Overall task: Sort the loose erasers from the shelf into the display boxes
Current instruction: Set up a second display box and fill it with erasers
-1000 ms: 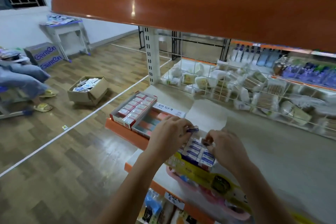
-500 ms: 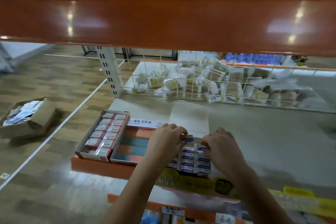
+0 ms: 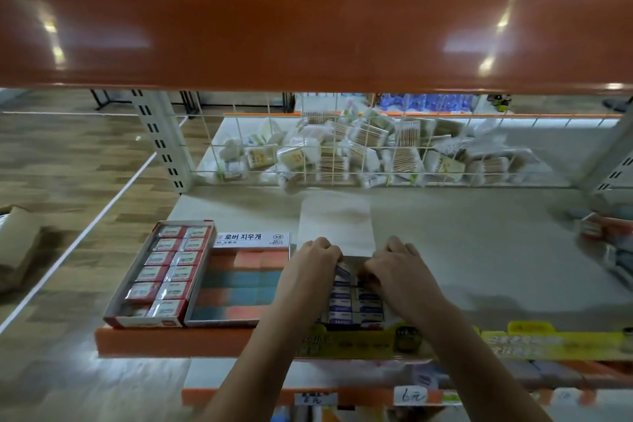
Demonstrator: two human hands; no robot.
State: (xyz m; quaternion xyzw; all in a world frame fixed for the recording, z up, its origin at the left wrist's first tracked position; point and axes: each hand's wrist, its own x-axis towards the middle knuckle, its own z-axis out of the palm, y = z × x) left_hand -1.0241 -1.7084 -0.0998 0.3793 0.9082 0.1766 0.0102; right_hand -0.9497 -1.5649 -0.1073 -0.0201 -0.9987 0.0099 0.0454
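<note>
Erasers (image 3: 354,305) in blue-and-white sleeves fill a display box (image 3: 356,325) at the shelf's (image 3: 479,250) front edge, under both hands. Left hand (image 3: 310,271), fingers curled, seems to pinch 1 eraser (image 3: 342,270) at the box's far end, though blur hides the contact. Right hand (image 3: 399,271) rests curled over the far rows; its grip cannot be told. Just left sit 2 more boxes: pink-and-blue blocks (image 3: 239,284), then red-wrapped erasers (image 3: 164,271).
</note>
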